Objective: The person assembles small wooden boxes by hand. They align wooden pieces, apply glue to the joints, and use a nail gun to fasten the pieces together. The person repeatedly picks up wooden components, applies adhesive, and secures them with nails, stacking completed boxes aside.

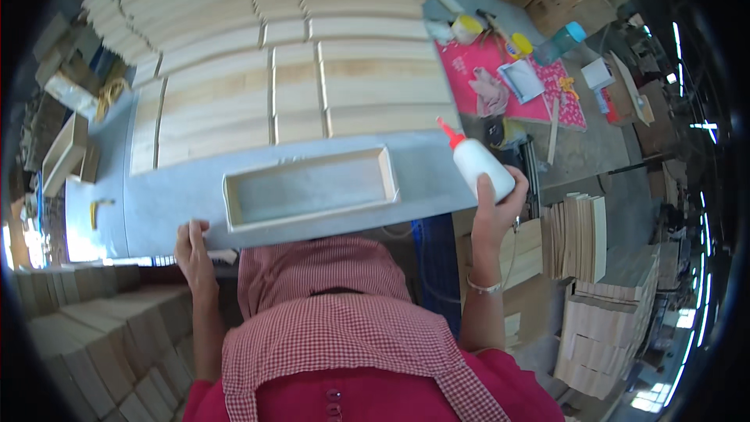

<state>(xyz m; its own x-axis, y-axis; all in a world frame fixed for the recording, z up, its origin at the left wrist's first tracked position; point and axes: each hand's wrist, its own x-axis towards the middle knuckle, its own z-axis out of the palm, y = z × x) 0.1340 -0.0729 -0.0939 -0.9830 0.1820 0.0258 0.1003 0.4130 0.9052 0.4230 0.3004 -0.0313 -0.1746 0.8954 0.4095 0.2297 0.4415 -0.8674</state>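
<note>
My right hand (500, 203) is wrapped round a white squeeze glue bottle (483, 168) with a red nozzle. The bottle is held tilted above the right end of the table's front strip, its tip pointing up and left. My left hand (195, 254) rests at the table's front edge, fingers loosely bent, with nothing visible in it. Between my hands, a shallow rectangular wooden frame (312, 223) lies on the grey tabletop (176, 187), which shows through its middle. The left hand is just beside the frame's left end, apart from it.
Rows of pale wooden strips (211, 105) cover the table's far side. Wooden box pieces (66, 148) and a yellow item (95, 212) are at left. At right, a pink cloth (461, 62) bears tubs and a rag; a teal-lidded bottle (562, 41) stands beyond. Stacked boards (574, 234) flank me.
</note>
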